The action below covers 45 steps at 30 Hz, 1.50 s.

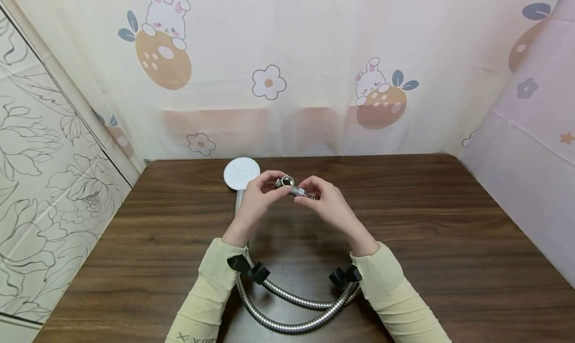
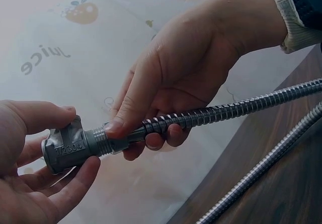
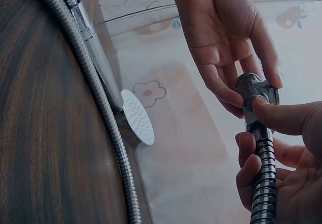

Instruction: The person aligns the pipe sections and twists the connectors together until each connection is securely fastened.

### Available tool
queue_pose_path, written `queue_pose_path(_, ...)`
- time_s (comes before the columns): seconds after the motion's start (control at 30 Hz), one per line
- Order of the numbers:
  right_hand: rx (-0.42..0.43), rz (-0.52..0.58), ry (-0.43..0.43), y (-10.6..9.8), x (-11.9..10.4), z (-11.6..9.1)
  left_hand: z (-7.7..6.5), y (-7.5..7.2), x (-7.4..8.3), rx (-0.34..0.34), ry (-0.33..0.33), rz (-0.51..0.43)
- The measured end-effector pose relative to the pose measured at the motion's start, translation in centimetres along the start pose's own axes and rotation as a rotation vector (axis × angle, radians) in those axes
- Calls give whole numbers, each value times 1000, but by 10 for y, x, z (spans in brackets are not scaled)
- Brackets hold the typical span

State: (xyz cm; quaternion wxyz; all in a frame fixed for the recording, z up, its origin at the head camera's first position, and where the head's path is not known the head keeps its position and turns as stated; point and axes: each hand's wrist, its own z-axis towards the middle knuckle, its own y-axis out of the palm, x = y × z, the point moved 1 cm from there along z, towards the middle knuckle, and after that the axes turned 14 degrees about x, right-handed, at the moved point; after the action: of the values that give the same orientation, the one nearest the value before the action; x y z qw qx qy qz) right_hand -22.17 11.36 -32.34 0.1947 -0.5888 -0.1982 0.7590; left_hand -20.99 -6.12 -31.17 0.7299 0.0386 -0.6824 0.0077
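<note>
In the head view my left hand (image 1: 257,199) and right hand (image 1: 331,205) meet above the far part of the table. The left fingers and thumb hold a metal pipe fitting (image 2: 70,147) with a round opening, a threaded end and raised marking on its side. My right hand grips the end of a ribbed metal shower hose (image 2: 221,114), thumb at its nut close against the fitting's threads. Hose end and fitting lie in one line. Right fingers wrap around the hose (image 3: 264,183) below the joint. How far the threads engage I cannot tell.
On the dark wooden table (image 1: 449,233), a white-faced shower head (image 1: 241,173) lies behind my left hand, its silver handle (image 3: 98,58) toward me. The hose (image 1: 292,328) loops between my forearms. Patterned curtains (image 1: 310,48) stand behind the table and at both sides.
</note>
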Motion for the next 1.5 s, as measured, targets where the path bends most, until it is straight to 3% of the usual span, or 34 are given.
queue_pose_path(0.53,-71,147,41,0,-3,-2,0,-1,1,14,15,30)
queue_pose_path(0.73,-101,144,46,-6,-20,-8,0,-2,1,3,28,45)
queue_pose_path(0.87,-105,163,32,-2,-9,-4,0,-2,1,-5,39,46)
queue_pose_path(1.23,-71,94,-19,-1,1,-1,0,-1,1,-6,49,36)
queue_pose_path(1.5,-58,72,-1,-3,-1,-1,0,0,0,-4,43,24)
